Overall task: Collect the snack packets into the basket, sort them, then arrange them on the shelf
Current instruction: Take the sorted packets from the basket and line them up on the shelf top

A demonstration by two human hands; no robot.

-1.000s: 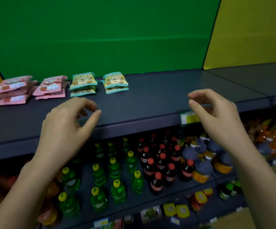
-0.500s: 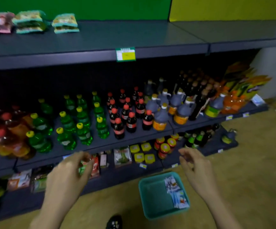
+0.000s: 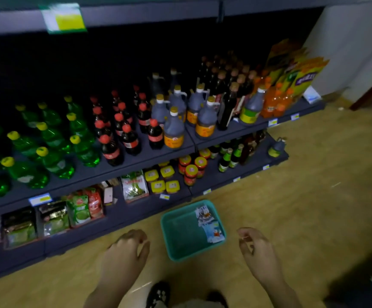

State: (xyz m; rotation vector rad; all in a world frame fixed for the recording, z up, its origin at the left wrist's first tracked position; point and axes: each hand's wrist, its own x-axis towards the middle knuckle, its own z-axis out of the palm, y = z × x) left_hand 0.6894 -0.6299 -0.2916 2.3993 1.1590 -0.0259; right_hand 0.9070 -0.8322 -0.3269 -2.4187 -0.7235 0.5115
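2 pkts [image 3: 209,225] in basket [image 3: 180,247] (teal)

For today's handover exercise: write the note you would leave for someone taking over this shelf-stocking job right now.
Left hand: empty, fingers loosely curled, above the floor left of the basket.
Right hand: empty, loosely curled, right of the basket.
Basket: on the floor in front of the bottom shelf, with white-and-blue packets lying along its right side; the rest looks bare.
Done: collecting appears finished, as no loose packets show outside the basket.
Left: take out these packets and arrange them on the shelf. The top shelf's surface is out of view, so check what is already placed there.
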